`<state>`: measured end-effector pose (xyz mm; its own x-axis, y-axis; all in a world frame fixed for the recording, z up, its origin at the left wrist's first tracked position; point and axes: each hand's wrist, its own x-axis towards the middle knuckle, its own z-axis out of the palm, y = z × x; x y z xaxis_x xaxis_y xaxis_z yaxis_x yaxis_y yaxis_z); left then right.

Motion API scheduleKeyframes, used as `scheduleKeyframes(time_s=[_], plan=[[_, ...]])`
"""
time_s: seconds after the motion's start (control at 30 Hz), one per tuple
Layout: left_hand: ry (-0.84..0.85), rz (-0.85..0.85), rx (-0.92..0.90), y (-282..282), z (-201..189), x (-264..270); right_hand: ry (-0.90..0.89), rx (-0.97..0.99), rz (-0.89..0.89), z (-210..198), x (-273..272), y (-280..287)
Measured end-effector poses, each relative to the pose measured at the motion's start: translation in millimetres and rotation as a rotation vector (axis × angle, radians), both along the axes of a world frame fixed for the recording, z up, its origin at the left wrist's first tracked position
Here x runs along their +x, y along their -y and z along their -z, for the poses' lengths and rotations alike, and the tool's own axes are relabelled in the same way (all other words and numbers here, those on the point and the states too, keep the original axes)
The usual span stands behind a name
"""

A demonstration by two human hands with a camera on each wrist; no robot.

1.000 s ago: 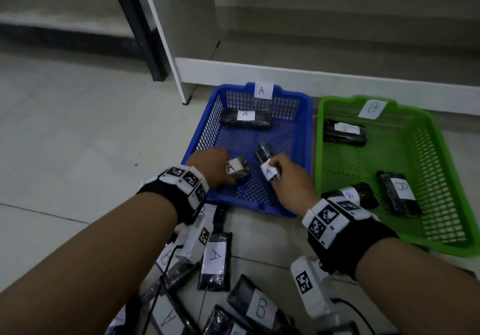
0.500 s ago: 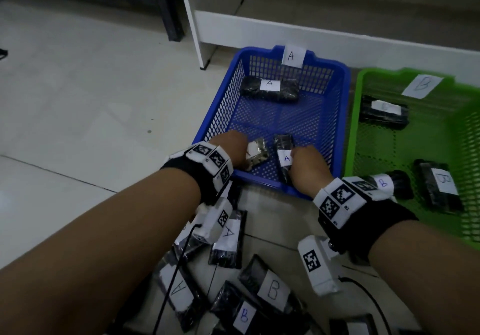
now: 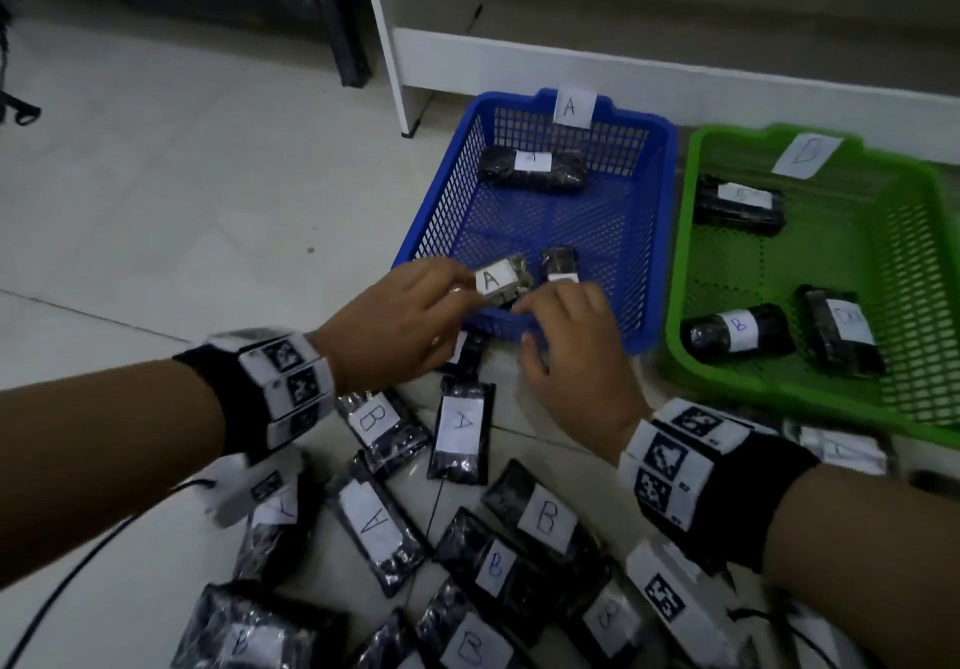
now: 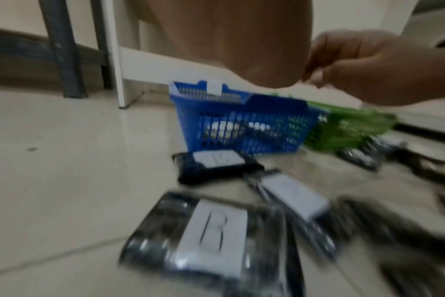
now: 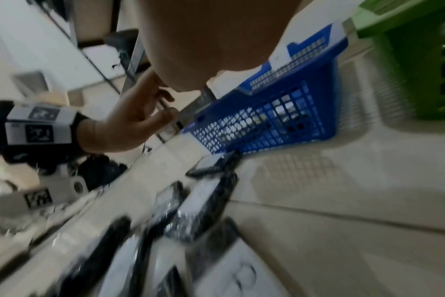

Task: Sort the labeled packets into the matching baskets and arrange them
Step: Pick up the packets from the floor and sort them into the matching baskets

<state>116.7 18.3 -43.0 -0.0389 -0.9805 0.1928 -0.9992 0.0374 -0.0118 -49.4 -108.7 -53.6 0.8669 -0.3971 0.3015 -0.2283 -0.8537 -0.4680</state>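
Observation:
The blue basket [image 3: 447, 190] tagged A holds three black packets: one at the back [image 3: 530, 169] and two near the front, a tilted one [image 3: 501, 281] and one [image 3: 560, 262] beside it. In the green basket [image 3: 680, 253] tagged B lie three B packets [image 3: 737, 330]. My left hand [image 3: 441, 315] and right hand [image 3: 550, 325] hover over the blue basket's front rim, fingers loosely curled. The wrist views show the right hand [image 4: 368, 66] and left hand [image 5: 135, 118] holding nothing. Several A and B packets, such as one A packet [image 3: 461, 429], lie on the floor under my wrists.
A white shelf unit [image 3: 519, 50] stands right behind both baskets, with a black metal leg [image 3: 337, 19] to its left. Pale floor tiles [image 3: 182, 227] stretch left of the blue basket. A black cable [image 3: 78, 564] trails from my left wrist.
Both hands have let go of the two A packets at the front of the blue basket and pulled back over its rim toward the floor pile.

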Motion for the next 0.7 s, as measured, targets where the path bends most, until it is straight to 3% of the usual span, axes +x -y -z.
scheduleKeyframes(time_s=[0.13, 0.23, 0.33, 0.53, 0.7], plan=[[0.099, 0.265, 0.285, -48, 31, -12, -0.256, 0.093, -0.263, 17, -43, -20], [0.112, 0.205, 0.451, -55, 46, -17, -0.642, 0.183, -0.310, 32, -74, -21], [0.075, 0.152, 0.583, -46, 48, -24, -0.909, 0.102, -0.314, 42, -91, -24], [0.234, 0.212, 0.741, -12, 48, -38, -1.022, 0.054, -0.262, 46, -91, -33], [0.287, 0.242, 0.711, 0, 40, -44, -0.991, 0.197, -0.216, 42, -82, -27]])
